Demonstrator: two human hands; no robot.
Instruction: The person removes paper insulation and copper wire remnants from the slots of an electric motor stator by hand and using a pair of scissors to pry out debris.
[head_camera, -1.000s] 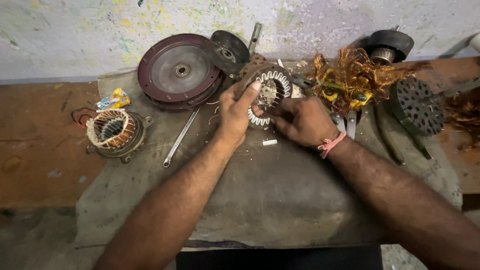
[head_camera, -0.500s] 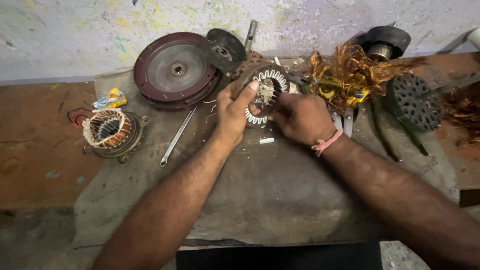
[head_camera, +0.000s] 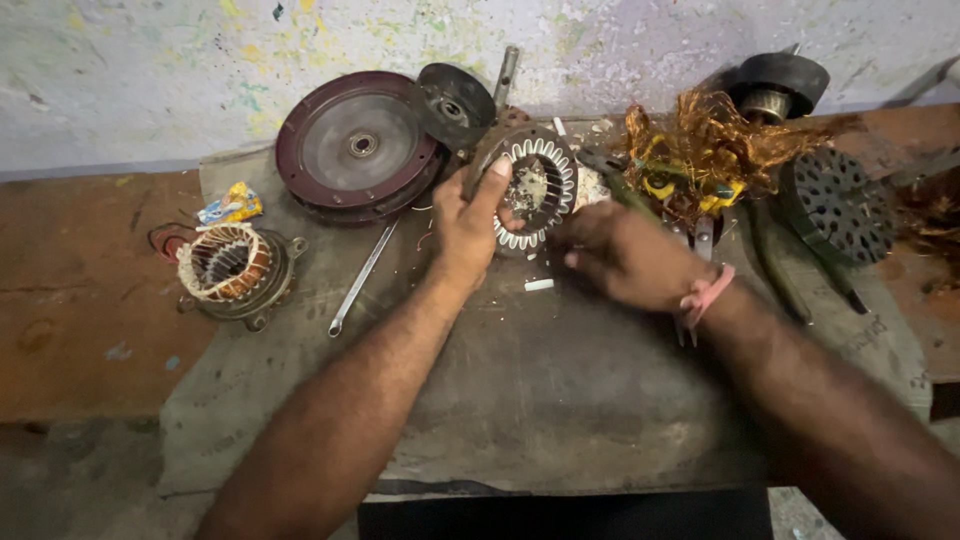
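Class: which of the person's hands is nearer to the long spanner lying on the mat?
Left. The left hand sits just right of the spanner, gripping the stator ring; the right hand is farther right, beyond the ring.

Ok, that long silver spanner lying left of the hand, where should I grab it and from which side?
Probably the bare middle of the long silver spanner, pinched across its narrow shank from above. It lies flat on the grey cloth, slanting, with its upper end near the dark red round motor cover, so the lower half is freest.
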